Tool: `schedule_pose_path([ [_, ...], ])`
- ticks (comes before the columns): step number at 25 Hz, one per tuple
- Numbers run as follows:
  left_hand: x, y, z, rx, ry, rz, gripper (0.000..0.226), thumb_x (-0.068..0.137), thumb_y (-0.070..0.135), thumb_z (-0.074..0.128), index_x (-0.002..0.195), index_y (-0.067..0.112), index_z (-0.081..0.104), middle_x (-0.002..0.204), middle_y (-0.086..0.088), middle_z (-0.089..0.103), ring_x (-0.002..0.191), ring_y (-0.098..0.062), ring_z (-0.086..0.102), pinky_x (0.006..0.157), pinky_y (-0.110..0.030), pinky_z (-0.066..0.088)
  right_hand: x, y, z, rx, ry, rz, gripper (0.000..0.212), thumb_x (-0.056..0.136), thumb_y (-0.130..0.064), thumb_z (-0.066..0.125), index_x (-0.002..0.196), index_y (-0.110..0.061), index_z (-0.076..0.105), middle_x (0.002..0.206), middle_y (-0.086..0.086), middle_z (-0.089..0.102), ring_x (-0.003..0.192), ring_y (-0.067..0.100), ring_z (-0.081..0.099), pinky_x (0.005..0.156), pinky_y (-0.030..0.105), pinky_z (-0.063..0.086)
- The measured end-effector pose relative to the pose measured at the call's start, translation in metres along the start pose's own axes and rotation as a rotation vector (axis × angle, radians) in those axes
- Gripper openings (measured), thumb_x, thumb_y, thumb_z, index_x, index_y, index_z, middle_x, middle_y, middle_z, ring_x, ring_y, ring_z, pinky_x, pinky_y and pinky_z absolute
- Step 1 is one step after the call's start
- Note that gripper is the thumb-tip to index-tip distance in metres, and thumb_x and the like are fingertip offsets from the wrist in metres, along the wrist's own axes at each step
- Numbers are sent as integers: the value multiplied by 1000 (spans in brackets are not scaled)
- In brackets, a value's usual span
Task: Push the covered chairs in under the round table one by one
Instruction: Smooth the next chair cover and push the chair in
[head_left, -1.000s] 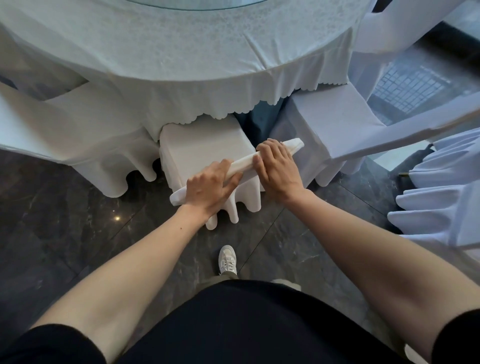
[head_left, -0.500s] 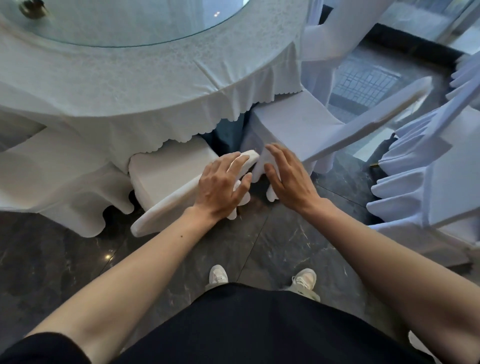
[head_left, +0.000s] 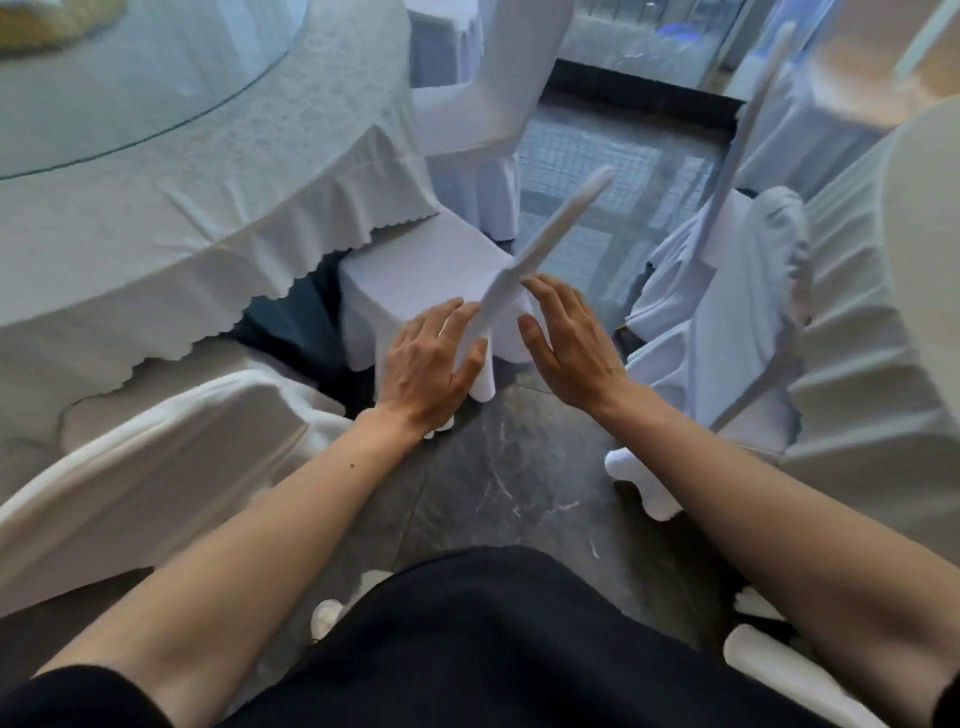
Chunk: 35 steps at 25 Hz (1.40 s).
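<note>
Left hand (head_left: 428, 358), right hand (head_left: 569, 343) – both spread open, flanking one chair back (head_left: 540, 244), gripping nothing.

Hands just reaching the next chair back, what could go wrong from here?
1. Both hands, left hand and right hand, are open at the near end of the chair back; with no firm grip, pushing there may swivel the chair.
2. The tablecloth hem drapes over the seat and could bunch up.
3. The neighbouring covered chair sits close on the left; skirts may snag.
</note>
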<state>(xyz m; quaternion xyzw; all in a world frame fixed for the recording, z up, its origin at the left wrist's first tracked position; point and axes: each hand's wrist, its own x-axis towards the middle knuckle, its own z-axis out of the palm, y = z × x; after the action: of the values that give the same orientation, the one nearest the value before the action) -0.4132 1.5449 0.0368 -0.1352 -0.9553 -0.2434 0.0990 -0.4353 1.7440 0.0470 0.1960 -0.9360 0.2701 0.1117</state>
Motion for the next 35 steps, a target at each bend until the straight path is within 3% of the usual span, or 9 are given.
schedule_pose_path([
  [7,75,72,55,4,-24,62,48,98,44,35,137,18,47,140,-8,51,123,-27,51,103,-45,39,9,104,-50,-102,4,-9,49,103,-37,35,140,-7,43,141,15,47,128,30,46,107,43,38],
  [20,239,50,147,-93,4,-19,48,98,42,41,138,15,45,137,-11,53,117,-29,55,98,-44,45,147,241,-45,-217,-152,-86,50,101,-36,39,139,-4,46,139,18,49,127,34,46,107,45,38],
  [25,264,44,164,-135,-51,-107,54,96,46,31,134,11,47,133,-13,55,111,-32,58,89,-46,50,187,275,-33,-202,-210,-83,52,100,-37,39,139,-4,45,138,21,49,125,36,47,107,47,38],
  [30,283,48,177,-78,-78,-275,62,94,55,21,135,17,47,119,-8,63,97,-29,62,70,-39,47,217,307,-27,-155,-328,-142,54,100,-40,37,141,-6,44,142,17,47,128,34,45,108,46,38],
  [35,293,62,185,40,-56,-407,60,95,57,17,130,20,49,111,-5,66,90,-28,64,68,-39,47,248,333,-16,-93,-476,-404,55,102,-44,35,139,-4,45,141,17,48,132,33,42,112,47,33],
])
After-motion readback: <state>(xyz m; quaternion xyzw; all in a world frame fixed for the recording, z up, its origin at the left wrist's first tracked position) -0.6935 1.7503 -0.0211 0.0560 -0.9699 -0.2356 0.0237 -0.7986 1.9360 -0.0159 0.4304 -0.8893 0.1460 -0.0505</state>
